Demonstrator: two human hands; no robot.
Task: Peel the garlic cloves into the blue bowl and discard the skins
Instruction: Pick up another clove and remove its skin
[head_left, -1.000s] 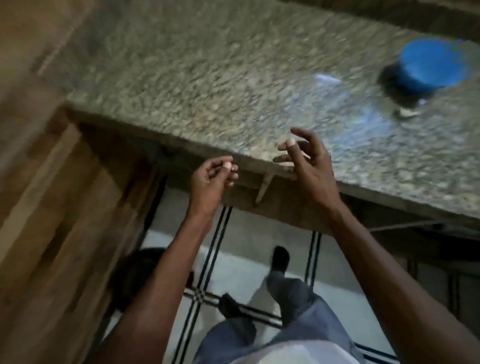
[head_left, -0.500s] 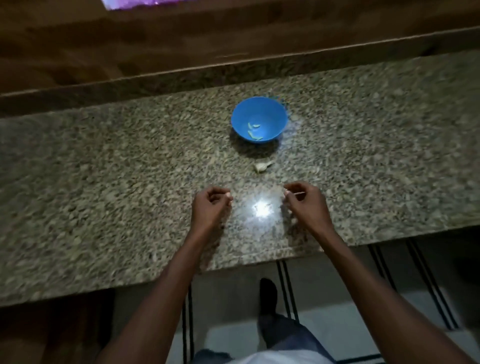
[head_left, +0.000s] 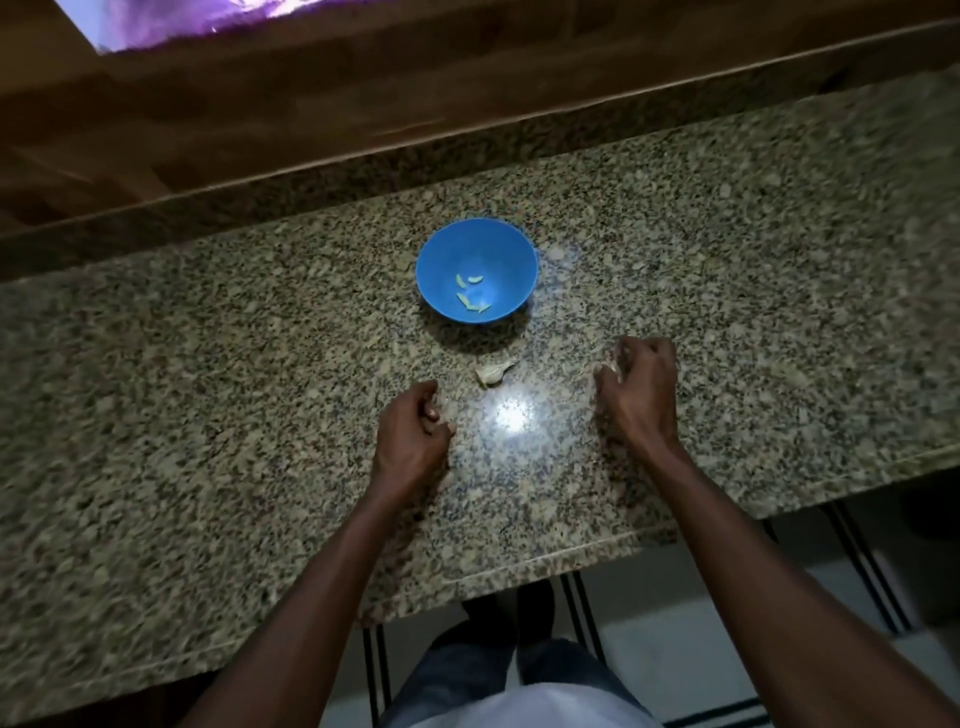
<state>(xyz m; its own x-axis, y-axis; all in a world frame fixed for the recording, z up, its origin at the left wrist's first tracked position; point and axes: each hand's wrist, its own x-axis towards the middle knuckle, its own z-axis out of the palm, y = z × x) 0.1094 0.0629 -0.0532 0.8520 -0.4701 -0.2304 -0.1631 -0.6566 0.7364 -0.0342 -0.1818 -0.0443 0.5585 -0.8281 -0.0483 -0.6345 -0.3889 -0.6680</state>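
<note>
The blue bowl (head_left: 519, 260) stands on the granite counter (head_left: 208, 389) with several peeled garlic cloves (head_left: 470, 296) lying in its bottom. Just in front of the bowl lies one unpeeled piece of garlic (head_left: 492, 371). My left hand (head_left: 413, 439) rests on the counter to the left of this garlic, fingers curled, with nothing visible in it. My right hand (head_left: 641, 387) is to the right of the garlic, fingers curled downward. Small pale spots show at its fingertips; whether they are skin scraps or nails is unclear.
A raised granite ledge (head_left: 311, 187) and a wooden wall (head_left: 363, 93) run behind the bowl. The counter's front edge (head_left: 519, 564) crosses under my forearms, with tiled floor (head_left: 675, 649) and my legs below. A bright light reflection (head_left: 511, 414) sits between my hands.
My view swung from the counter's left end and the floor back to the bowl. Both hands moved over the counter, and the right hand has shifted right and farther forward.
</note>
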